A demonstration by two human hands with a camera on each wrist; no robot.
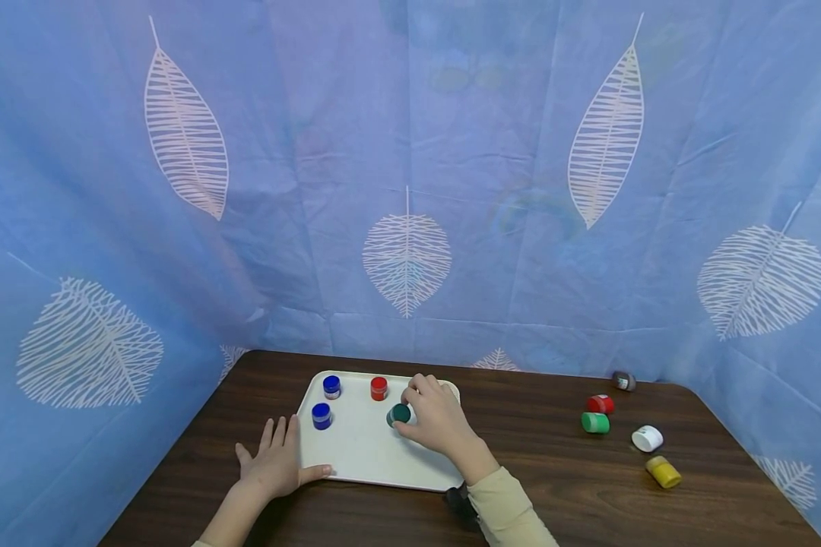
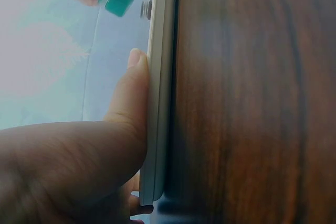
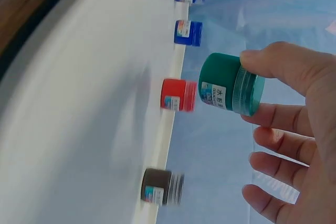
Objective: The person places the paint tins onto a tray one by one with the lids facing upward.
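Observation:
My right hand (image 1: 441,418) pinches a dark green paint jar (image 3: 220,80) between thumb and index finger, its other fingers spread apart. The jar is held above the white tray (image 1: 356,460), tilted. At the tray's left front corner, my left hand (image 1: 274,465) lies with fingers extended and its thumb along the front rim. Two blue paint jars (image 1: 321,415) stand at the tray's left side, and a red paint jar (image 1: 379,388) near its far edge. The right wrist view also shows a dark brown jar (image 3: 156,186) on the tray, hidden behind my right hand in the head view.
On the brown wooden table (image 1: 534,456), several jars lie to the right: green (image 1: 595,423), red (image 1: 600,404), white (image 1: 647,438), yellow (image 1: 664,472) and a dark one (image 1: 624,381) at the back. A blue leaf-patterned curtain (image 1: 410,152) surrounds the table's far sides.

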